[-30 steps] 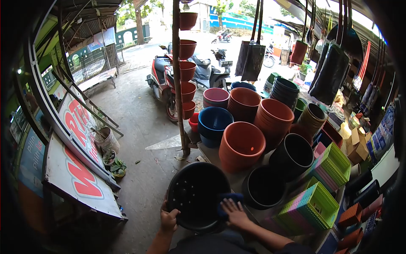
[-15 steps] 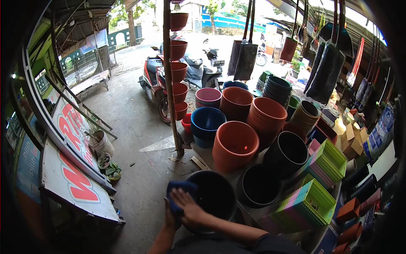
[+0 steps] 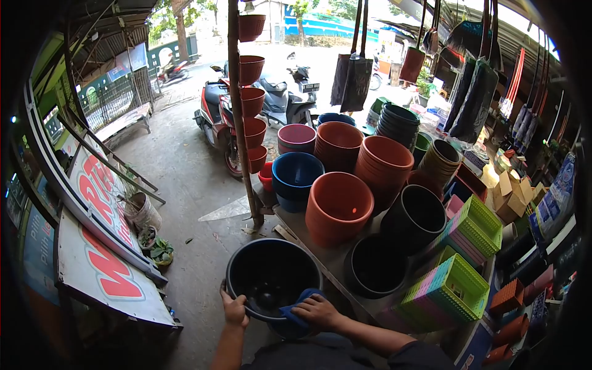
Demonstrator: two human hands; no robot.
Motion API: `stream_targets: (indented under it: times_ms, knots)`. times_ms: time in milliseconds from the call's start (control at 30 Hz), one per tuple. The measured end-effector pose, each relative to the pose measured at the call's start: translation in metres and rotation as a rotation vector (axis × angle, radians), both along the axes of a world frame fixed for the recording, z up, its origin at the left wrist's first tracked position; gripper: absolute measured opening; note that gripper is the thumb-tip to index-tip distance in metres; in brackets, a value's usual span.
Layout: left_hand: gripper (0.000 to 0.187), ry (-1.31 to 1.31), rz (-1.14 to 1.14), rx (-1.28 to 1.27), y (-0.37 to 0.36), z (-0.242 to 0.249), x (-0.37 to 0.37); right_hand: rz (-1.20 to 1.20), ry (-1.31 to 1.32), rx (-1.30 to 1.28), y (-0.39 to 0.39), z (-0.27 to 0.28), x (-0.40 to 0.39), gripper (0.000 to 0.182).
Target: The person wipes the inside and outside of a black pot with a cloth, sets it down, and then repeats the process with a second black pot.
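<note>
A large round black plastic pot (image 3: 271, 265) is tilted in front of me, its open mouth facing up and showing a few light specks inside. My left hand (image 3: 235, 307) grips the pot's rim at the near left, thumb over the edge. At the near right of the rim, my right hand (image 3: 319, 312) presses a dark blue cloth (image 3: 296, 308) against the pot, fingers bent over the fabric. Some of the cloth lies just inside the rim.
Nested orange pots (image 3: 339, 206), a blue pot (image 3: 297, 172) and black pots (image 3: 376, 265) stand ahead and right. Stacked plastic baskets (image 3: 453, 290) are at the right. A wooden post (image 3: 242, 123) rises ahead, and a white signboard (image 3: 111, 271) leans at left. Motorbikes (image 3: 222, 117) are parked beyond.
The pot has turned so its mouth faces me more. My left hand has gone to its left rim; my right hand has carried the cloth from the left side to the near right rim.
</note>
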State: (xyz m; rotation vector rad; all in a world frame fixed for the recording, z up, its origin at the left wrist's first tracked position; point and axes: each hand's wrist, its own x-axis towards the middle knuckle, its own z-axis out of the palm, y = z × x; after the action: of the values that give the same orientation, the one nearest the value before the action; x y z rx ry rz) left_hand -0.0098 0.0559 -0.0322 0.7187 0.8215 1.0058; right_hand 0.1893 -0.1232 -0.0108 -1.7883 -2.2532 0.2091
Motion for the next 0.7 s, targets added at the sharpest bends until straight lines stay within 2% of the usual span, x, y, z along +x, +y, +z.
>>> stream_targets:
  times_ms: [67,100,133,167,200,267,300,367,400,467,500,533,567,600,667,700]
  knots:
    - [0.069,0.086,0.013,0.058,-0.003,-0.009,0.001,0.031,-0.022,-0.024,0.001,0.006,0.013,0.057]
    - [0.069,0.633,0.028,0.513,-0.002,-0.033,-0.003,0.024,0.002,-0.042,0.002,0.005,0.02,0.055]
    - [0.068,1.177,0.041,0.971,-0.004,-0.032,-0.003,0.015,0.028,-0.061,0.002,0.001,0.026,0.053]
    - [0.054,1.187,-0.062,1.173,-0.007,-0.031,-0.008,-0.01,0.016,-0.036,0.003,-0.007,0.032,0.046]
    - [0.054,1.185,-0.071,1.176,-0.014,-0.004,-0.007,-0.018,0.019,-0.038,0.002,-0.007,0.036,0.046]
    - [0.037,0.986,-0.919,1.273,-0.026,0.041,-0.002,0.041,-0.02,-0.06,0.006,0.001,0.044,0.04]
    - [0.037,0.986,-0.923,1.271,-0.03,0.032,0.001,0.061,-0.045,-0.045,0.006,0.009,0.046,0.032]
    - [0.021,1.061,-1.104,1.227,-0.033,0.005,0.008,0.066,-0.067,-0.014,0.011,0.015,0.051,0.034]
    - [0.021,1.059,-1.103,1.232,-0.034,0.005,0.009,0.071,-0.088,0.019,0.015,0.019,0.054,0.036]
    - [0.017,0.982,-0.811,1.242,-0.033,0.005,0.013,0.007,-0.062,-0.052,0.022,0.028,0.057,0.042]
    - [0.017,0.978,-0.812,1.25,-0.032,0.003,0.015,-0.091,-0.034,0.033,0.025,0.038,0.054,0.048]
    - [0.015,0.911,-0.745,1.104,-0.032,0.001,0.018,-0.185,-0.006,0.117,0.028,0.049,0.051,0.055]
    - [0.016,0.843,-0.676,0.957,-0.03,-0.001,0.02,-0.211,0.051,0.05,0.03,0.062,0.047,0.069]
    - [0.016,0.842,-0.675,0.959,-0.029,0.0,0.022,-0.211,0.05,0.051,0.03,0.07,0.037,0.069]
    - [0.028,0.54,-0.454,0.457,-0.025,0.007,0.028,-0.224,0.046,0.071,0.028,0.084,0.014,0.086]
    - [0.04,0.461,-0.424,0.272,-0.026,0.029,0.027,-0.181,0.016,0.031,0.025,0.086,-0.001,0.089]
